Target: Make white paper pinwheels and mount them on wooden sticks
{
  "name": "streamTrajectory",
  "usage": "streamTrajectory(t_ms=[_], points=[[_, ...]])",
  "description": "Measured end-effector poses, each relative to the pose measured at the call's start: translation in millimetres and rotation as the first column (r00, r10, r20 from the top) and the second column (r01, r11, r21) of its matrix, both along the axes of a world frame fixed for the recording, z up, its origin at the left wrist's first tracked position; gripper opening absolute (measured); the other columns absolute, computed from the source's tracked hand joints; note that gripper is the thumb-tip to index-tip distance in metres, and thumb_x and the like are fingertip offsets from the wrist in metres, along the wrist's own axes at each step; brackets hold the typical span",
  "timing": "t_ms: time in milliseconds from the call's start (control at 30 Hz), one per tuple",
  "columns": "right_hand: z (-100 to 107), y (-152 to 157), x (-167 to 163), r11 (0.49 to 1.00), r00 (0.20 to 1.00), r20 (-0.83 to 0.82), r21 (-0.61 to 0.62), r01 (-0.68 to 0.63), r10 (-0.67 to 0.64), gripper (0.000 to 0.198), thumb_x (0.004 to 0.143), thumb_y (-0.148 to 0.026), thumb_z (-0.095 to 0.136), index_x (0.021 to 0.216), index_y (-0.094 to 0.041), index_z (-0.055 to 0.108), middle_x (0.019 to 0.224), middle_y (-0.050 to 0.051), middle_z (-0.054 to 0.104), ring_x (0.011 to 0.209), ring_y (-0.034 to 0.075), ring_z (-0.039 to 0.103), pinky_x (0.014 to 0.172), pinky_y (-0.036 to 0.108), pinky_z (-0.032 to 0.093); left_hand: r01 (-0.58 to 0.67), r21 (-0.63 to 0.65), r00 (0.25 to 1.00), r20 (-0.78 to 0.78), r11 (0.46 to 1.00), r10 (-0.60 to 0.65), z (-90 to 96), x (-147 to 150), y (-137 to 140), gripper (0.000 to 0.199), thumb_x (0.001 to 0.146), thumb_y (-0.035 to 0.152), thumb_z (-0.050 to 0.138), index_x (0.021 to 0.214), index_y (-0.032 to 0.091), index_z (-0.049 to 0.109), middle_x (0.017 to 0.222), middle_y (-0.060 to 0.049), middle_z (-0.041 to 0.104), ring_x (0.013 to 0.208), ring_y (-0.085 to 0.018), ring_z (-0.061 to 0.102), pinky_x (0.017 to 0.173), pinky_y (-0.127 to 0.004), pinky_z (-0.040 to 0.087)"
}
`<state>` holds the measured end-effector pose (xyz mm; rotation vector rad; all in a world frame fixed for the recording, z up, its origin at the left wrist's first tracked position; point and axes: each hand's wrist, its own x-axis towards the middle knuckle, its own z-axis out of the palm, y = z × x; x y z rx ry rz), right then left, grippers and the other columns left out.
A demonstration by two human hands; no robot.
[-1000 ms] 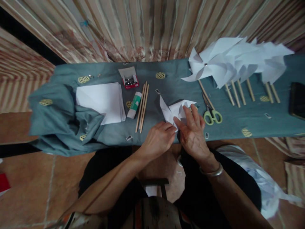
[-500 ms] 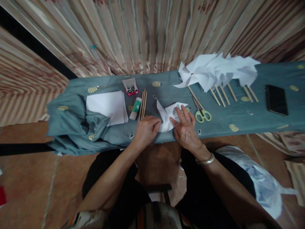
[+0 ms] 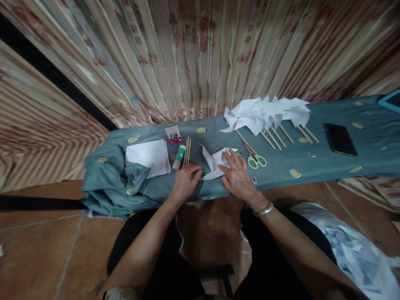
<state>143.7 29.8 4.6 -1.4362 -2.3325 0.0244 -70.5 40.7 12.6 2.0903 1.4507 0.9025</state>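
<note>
Head: right hand on folded paper; glue-stick label illegible.

Room, apparently in a home, with paper craft under way. Long floral and striped curtains and a tiled floor suggest living quarters; a narrow cloth-covered surface bearing scissors, a glue stick, a folded sheet and white pinwheels shows the handwork.
</note>
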Motion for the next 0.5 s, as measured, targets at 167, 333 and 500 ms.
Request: streamTrajectory(t_ms=[167, 333, 500], points=[[-3.8, 4.6, -0.2, 1.000, 1.000, 0.000, 0.017, 0.026, -0.026, 0.032, 0.080, -0.015, 0.051, 0.105, -0.013, 0.072, 0.147, 0.019, 0.046, 0.145, 0.036, 0.025, 0.112, 0.057, 0.025, -0.009, -0.136, 0.993, 0.117, 0.991, 0.025, -0.8, 3.8, -0.7, 0.019, 0.084, 0.021, 0.059, 0.096, 0.015, 0.073, 0.099, -0.010, 0.075, 0.088, -0.020, 0.070, 0.082, -0.035, 0.056], [-7.0, 8.9, 0.4, 0.999, 0.998, -0.038, 0.029, 0.042, -0.041, 0.032, 0.078, -0.011, 0.051, 0.101, -0.014, 0.074, 0.145, 0.016, 0.049, 0.145, 0.034, 0.026, 0.113, 0.054, 0.024, -0.018, -0.423, 0.839, 0.487, 0.906, 0.244, -4.5, 16.6, 3.5, 0.027, 0.079, 0.026, 0.067, 0.104, 0.015, 0.071, 0.100, -0.011, 0.075, 0.090, -0.023, 0.071, 0.086, -0.035, 0.055], [-9.0, 11.2, 2.7, 0.998, 0.994, -0.088, 0.001, 0.063, -0.062, 0.033, 0.080, -0.013, 0.050, 0.101, -0.018, 0.075, 0.145, 0.012, 0.050, 0.145, 0.032, 0.026, 0.112, 0.054, 0.026, 0.152, -0.682, 0.415, 0.701, 0.715, 0.580, 0.5, 31.7, 1.4, 0.042, 0.073, 0.025, 0.076, 0.112, 0.015, 0.063, 0.089, -0.009, 0.075, 0.091, -0.023, 0.070, 0.090, -0.039, 0.052]])
